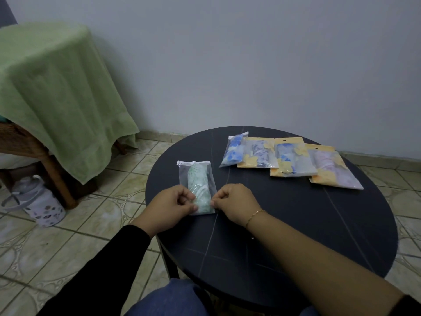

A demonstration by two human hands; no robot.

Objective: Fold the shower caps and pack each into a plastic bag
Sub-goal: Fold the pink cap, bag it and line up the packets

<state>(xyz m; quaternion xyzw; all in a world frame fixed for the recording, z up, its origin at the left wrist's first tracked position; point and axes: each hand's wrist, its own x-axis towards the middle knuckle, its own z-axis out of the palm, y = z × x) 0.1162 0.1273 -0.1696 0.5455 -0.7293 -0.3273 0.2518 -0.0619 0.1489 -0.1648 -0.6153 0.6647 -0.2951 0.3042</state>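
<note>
No brand, label or writing could be read on anything in view. The clear plastic bag (197,187) lay flat near the front left edge of the counter (284,224), its white sealing strip at the far end. Inside it sat a folded green shower cap (198,184), mottled and soft-looking, rolled into a long narrow bundle. The left hand (169,205) pinched the near left edge of the bag, its fingers (182,197) curled and clamped on the film. The right hand (235,201) pinched the near right edge the same way, fingers curled tight on the plastic, a thin gold bracelet (255,216) on its wrist.

Farther back on the round, dark, smooth counter lay a row of four packed bags (289,159), overlapping one another; three had yellow floral backing cards with hang holes, and one was clear with a blue-patterned cap.

On the tiled floor to the left stood a wicker piece draped with a fuzzy green towel (57,99), and beside it a white jug (38,201) with a printed pattern.
</note>
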